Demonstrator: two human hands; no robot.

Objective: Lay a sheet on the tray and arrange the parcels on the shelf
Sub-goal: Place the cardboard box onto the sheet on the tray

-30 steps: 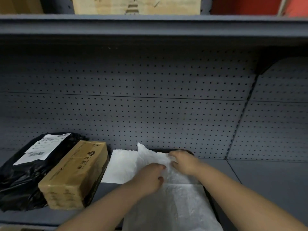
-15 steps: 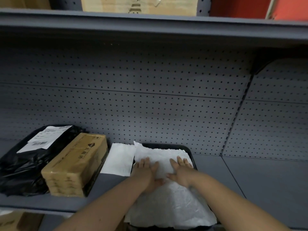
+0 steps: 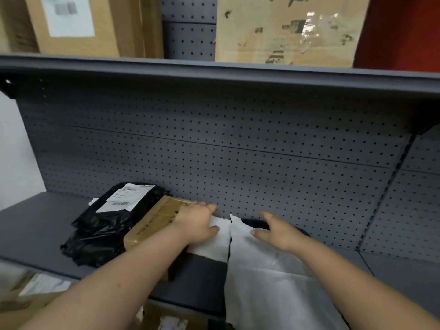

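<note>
On the shelf: things and hands as follows.
Shelf (image 3: 35, 234): grey, with a pegboard back (image 3: 238, 163); a second shelf above carries cardboard boxes (image 3: 285, 29).
Tray (image 3: 256, 223): black, at the right of the middle, against the pegboard; only its far rim shows past the paper.
Sheet (image 3: 273, 294): white, crumpled, lying over the tray and hanging past the near edge of the shelf.
Second sheet (image 3: 214, 244): white, flat on the shelf just left of the tray, touching the first sheet along one edge.
Brown parcel (image 3: 152, 222): taped box, left of the second sheet, touching it.
Black parcel (image 3: 104, 225): plastic bag with a white label, left of the brown parcel and touching it.
Left hand (image 3: 196, 222): palm down across the far right corner of the brown parcel and the second sheet; fingers spread, gripping nothing that can be seen.
Right hand (image 3: 277, 232): over the far part of the sheet at the tray; fingers open and spread, holding nothing.
</note>
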